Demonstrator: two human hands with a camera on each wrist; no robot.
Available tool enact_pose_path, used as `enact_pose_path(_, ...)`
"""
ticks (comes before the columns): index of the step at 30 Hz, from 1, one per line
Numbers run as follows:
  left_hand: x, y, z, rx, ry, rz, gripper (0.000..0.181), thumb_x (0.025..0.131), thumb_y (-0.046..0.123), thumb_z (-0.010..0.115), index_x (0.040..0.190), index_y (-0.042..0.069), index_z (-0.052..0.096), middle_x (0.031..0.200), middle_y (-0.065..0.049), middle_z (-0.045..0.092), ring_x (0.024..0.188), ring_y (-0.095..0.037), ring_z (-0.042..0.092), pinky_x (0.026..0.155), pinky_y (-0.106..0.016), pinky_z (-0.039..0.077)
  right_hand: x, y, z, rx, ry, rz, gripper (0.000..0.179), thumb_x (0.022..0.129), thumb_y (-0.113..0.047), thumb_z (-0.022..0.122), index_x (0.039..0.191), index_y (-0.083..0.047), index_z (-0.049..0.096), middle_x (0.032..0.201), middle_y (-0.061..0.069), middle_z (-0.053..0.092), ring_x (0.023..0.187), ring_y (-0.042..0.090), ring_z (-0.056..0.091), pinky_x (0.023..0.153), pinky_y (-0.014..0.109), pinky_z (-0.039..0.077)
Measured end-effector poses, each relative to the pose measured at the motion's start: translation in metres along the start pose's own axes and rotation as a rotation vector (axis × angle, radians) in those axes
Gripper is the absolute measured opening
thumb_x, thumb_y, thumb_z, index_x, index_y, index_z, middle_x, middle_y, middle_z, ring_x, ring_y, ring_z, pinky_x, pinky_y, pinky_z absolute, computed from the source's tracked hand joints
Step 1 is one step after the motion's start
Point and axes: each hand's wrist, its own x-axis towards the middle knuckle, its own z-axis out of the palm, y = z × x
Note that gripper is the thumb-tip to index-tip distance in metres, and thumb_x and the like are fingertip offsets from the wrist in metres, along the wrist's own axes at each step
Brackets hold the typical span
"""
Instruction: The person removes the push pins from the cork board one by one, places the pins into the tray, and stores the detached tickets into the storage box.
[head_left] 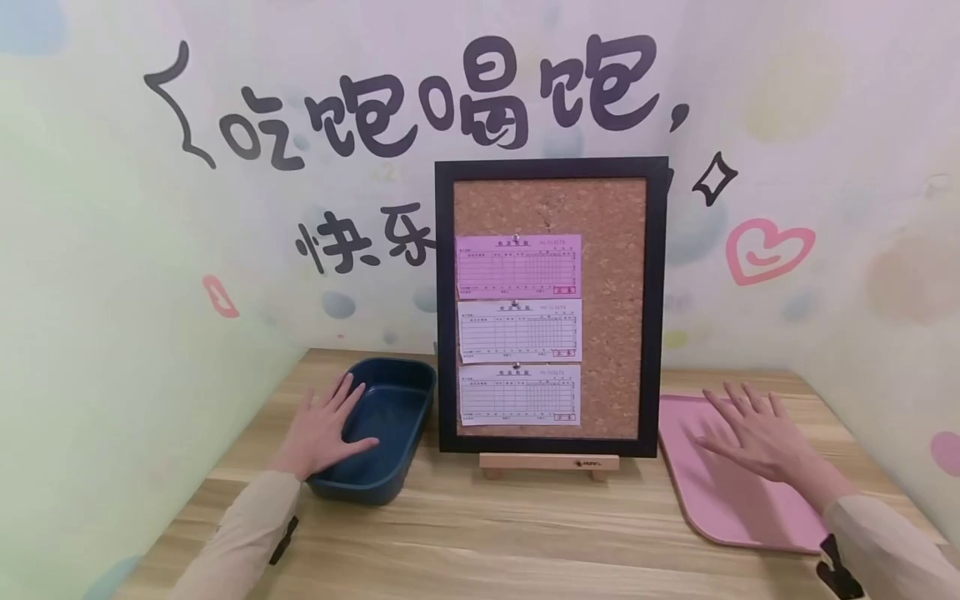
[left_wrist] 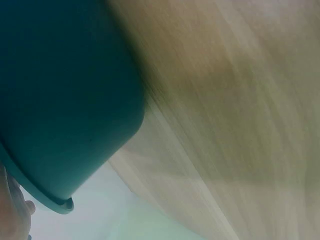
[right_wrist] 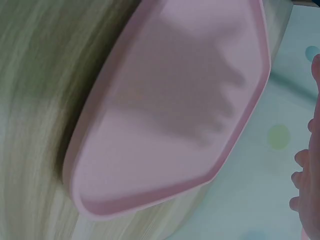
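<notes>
My left hand (head_left: 321, 435) is spread with straight fingers over the left rim of a dark blue rectangular tub (head_left: 408, 442); whether it touches the rim I cannot tell. In the left wrist view, the tub's outer wall (left_wrist: 65, 95) fills one side, with part of the hand (left_wrist: 12, 210) at the lower corner. On the other side, my right hand (head_left: 765, 437) has its fingers fanned out above a flat pink tray (head_left: 723, 508). The right wrist view shows the hand's shadow on the tray (right_wrist: 145, 160) and the fingers (right_wrist: 302, 177) apart from it.
Between tub and tray, a black-framed cork board (head_left: 611, 308) stands on a small wooden easel (head_left: 540, 462). Pinned to it are a pink slip (head_left: 517, 271) and two white slips, the upper (head_left: 517, 333) and the lower (head_left: 519, 400). Behind the wooden table (head_left: 510, 550) is a decorated wall.
</notes>
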Motion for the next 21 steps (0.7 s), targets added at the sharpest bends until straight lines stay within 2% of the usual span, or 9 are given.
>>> enact_pose_path(11, 0.007, 0.008, -0.003, -0.016, -0.019, -0.009, 0.091, 0.072, 0.066, 0.054, 0.137, 0.004, 0.038, 0.143, -0.02, 0.03, 0.133, -0.033, 0.024, 0.103, -0.059, 0.013, 0.001, -0.001, -0.005, -0.004, -0.009, -0.007, 0.075, 0.083, -0.052, 0.053, 0.138, -0.004, 0.034, 0.136, 0.032, 0.031, 0.123, 0.052, 0.024, 0.095, 0.068, 0.011)
enact_pose_path(17, 0.013, 0.013, -0.004, 0.011, -0.031, 0.002, 0.09, 0.074, 0.066, 0.053, 0.137, 0.005, 0.038, 0.143, -0.019, 0.03, 0.133, -0.033, 0.025, 0.103, -0.059, 0.013, 0.002, 0.0, -0.007, 0.021, 0.043, -0.036, 0.073, 0.082, -0.047, 0.056, 0.139, -0.007, 0.034, 0.135, 0.032, 0.033, 0.123, 0.051, 0.026, 0.096, 0.066, 0.012)
enact_pose_path(21, 0.016, 0.015, -0.004, -0.008, -0.027, -0.004, 0.089, 0.074, 0.066, 0.053, 0.137, 0.005, 0.038, 0.144, -0.018, 0.029, 0.133, -0.032, 0.024, 0.103, -0.059, 0.013, 0.004, -0.001, -0.011, 0.028, 0.066, -0.056, 0.075, 0.082, -0.048, 0.056, 0.14, -0.007, 0.032, 0.135, 0.033, 0.032, 0.123, 0.051, 0.026, 0.096, 0.066, 0.014)
